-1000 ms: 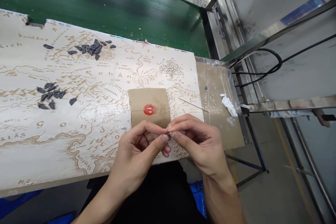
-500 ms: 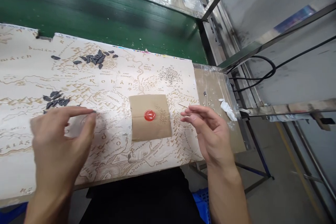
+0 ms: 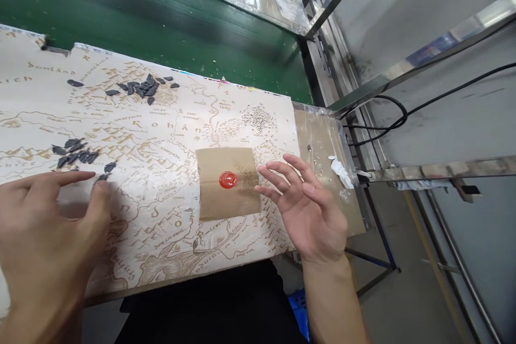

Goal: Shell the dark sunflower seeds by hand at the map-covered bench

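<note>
My left hand (image 3: 52, 220) is low over the printed map sheet (image 3: 161, 193), thumb and index finger slightly apart. Right at their tips lies a small dark flake-like piece (image 3: 104, 177), with another dark piece (image 3: 110, 166) just beyond it. My right hand (image 3: 308, 209) is raised, palm up, fingers spread, beside the right edge of a brown cardboard square (image 3: 213, 204). On that square sits a glossy red blob (image 3: 228, 179), with tiny dark specks (image 3: 245, 176) to its right. The thin stick seen earlier cannot be made out now.
Loose dark pieces form one group (image 3: 76, 155) at left and a larger pile (image 3: 143, 87) farther back. Small pale grains (image 3: 258, 118) lie behind the cardboard. A crumpled white tissue (image 3: 342, 173) is at right. Beyond the sheet runs a green belt (image 3: 181, 37); a metal frame (image 3: 387, 75) stands right.
My left hand has moved left from mid-sheet, its pinch on a dark piece loosened. My right hand has turned palm up and spread its fingers; the thin stick no longer shows. The view shifted slightly.
</note>
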`<state>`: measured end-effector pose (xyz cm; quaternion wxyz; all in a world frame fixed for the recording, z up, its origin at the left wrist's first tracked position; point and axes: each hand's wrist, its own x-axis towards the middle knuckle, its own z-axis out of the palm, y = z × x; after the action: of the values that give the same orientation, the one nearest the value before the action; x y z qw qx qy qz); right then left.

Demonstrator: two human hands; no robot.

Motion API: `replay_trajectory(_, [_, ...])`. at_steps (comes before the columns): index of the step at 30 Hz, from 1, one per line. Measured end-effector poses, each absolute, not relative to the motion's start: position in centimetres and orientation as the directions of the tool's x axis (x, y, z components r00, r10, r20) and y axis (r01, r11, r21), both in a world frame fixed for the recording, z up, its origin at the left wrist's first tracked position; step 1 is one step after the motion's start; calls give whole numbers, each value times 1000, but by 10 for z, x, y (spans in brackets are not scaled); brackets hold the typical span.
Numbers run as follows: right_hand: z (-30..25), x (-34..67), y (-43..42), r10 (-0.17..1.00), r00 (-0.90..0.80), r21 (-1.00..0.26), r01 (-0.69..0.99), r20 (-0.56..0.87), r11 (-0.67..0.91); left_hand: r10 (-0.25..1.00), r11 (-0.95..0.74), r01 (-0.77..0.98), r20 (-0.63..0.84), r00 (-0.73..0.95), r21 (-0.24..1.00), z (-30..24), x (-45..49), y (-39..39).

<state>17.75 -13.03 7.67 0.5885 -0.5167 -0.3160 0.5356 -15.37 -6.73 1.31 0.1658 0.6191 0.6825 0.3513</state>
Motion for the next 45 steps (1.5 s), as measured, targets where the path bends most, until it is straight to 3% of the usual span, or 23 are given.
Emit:
replay_trajectory(4, [77, 169, -129, 965, 196, -951, -289, -173, -112, 942, -71, 806, 306, -139, 588, 21, -139, -70])
replay_trajectory(8, [80, 160, -129, 980, 164, -953, -296, -117, -64, 955, -191, 753, 297, -6, 630, 22, -118, -75])
replay_trajectory(15, [92, 152, -130, 996, 80, -990, -139, -44, -32, 936, -317, 622, 342, 84, 715, 22, -95, -80])
replay_trajectory(18, [90, 161, -126, 965, 258, -999, 7, 50, 50, 929, -347, 600, 353, 113, 721, 17, -96, -81])
replay_trajectory(22, [83, 184, -115, 837, 529, -975, 222, 142, 25, 924, -365, 602, 354, 142, 710, 5, -94, -82])
replay_trajectory(29, [68, 196, -89, 763, 600, -949, 310, 241, 56, 904, -421, 620, 356, 234, 662, -21, -91, -88])
replay_trajectory(32, [58, 200, -69, 808, 534, -902, 432, 248, -8, 903, -423, 648, 351, 246, 634, -24, -90, -88])
replay_trajectory(36, [45, 203, -34, 934, 337, -732, 665, 116, -149, 919, -383, 705, 324, 225, 597, -18, -85, -89])
replay_trajectory(45, [28, 204, 15, 992, 114, -545, 836, 49, -69, 923, -377, 735, 297, 245, 564, -16, -83, -91])
